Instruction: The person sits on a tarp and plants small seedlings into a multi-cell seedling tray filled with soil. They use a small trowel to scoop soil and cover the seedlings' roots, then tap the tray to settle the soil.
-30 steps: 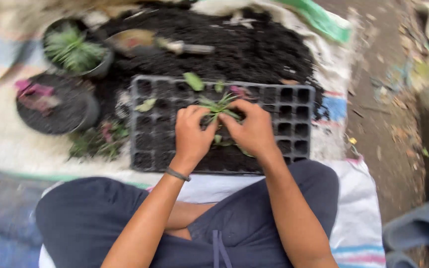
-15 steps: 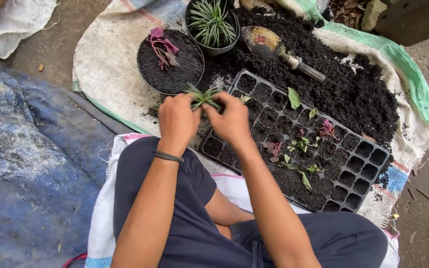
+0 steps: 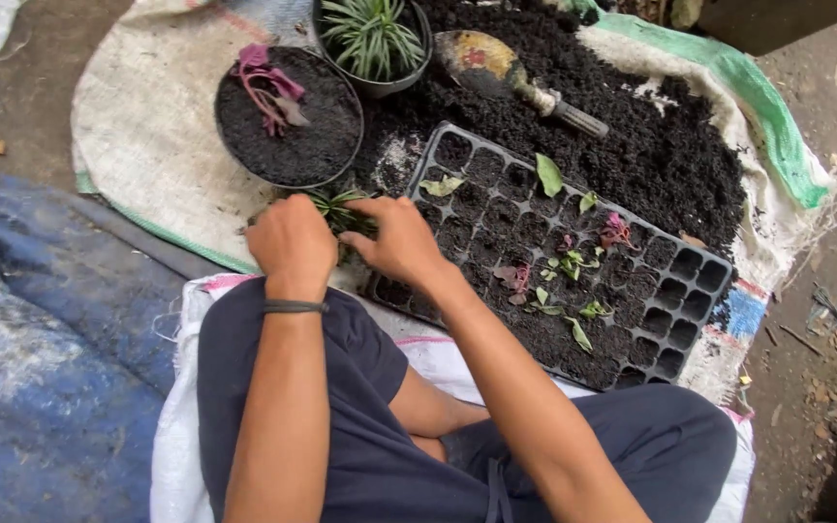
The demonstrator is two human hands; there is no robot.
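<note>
Both hands meet over a small green spiky-leaved plantlet (image 3: 339,208), which sits at the near-left corner of the black plastic seedling tray (image 3: 690,281), just below the rim of the round black pot of dark soil with a wilted purple cutting (image 3: 288,116). The left hand (image 3: 293,242) is curled over the plantlet with its fingers together around the leaves; how firmly they grip cannot be told, since the back of the hand hides them. The right hand (image 3: 401,237) has its fingers pinched toward the same tuft from the tray side.

The likely trouble is in the plantlet itself: its thin leaves and any roots probably tear easily, so a hard pull between two hands could snap the crown or strip roots. The right wrist hangs low over the filled cells, and a careless sweep could flatten the small green and reddish cuttings (image 3: 573,266) already standing mid-tray. The tray rests partly on the heap of loose black soil (image 3: 670,145) spread on the pale woven sack (image 3: 147,126), so pressing on its near corner might tip it and spill cells. The soil-caked hand trowel (image 3: 515,77) lies well apart at the far edge of the sack.
</note>
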